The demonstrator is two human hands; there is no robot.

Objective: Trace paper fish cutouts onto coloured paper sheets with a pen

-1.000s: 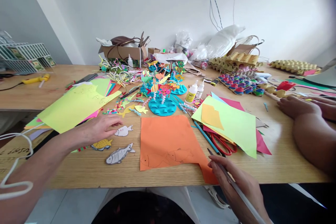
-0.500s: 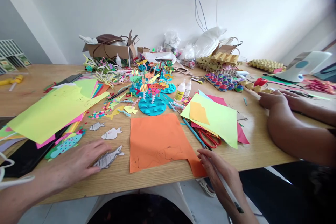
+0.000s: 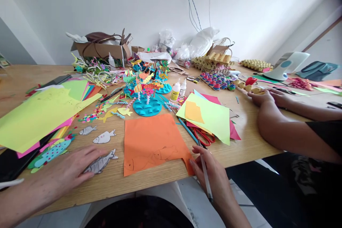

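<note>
A flat paper cut-out of a grey fish, pencil-shaded with scale lines, lies on the wood-grain table in the lower left of the frame. Its long axis runs from lower left to upper right, the forked tail toward the orange sheet. The left hand rests palm-down with fingers spread flat, fingertips on the lower-left end of the fish, gripping nothing. Just right, the matte orange paper sheet lies flat at lower centre, a faint fish outline drawn near its front edge and a notch cut from its lower right corner. The right hand sits at that corner, fingers curled around a slim grey pencil whose tip points up-frame. Above the grey fish lie two smaller pale fish cut-outs. To the right, red-handled scissors poke from under lime paper. Another person's forearms rest at the right edge.
</note>
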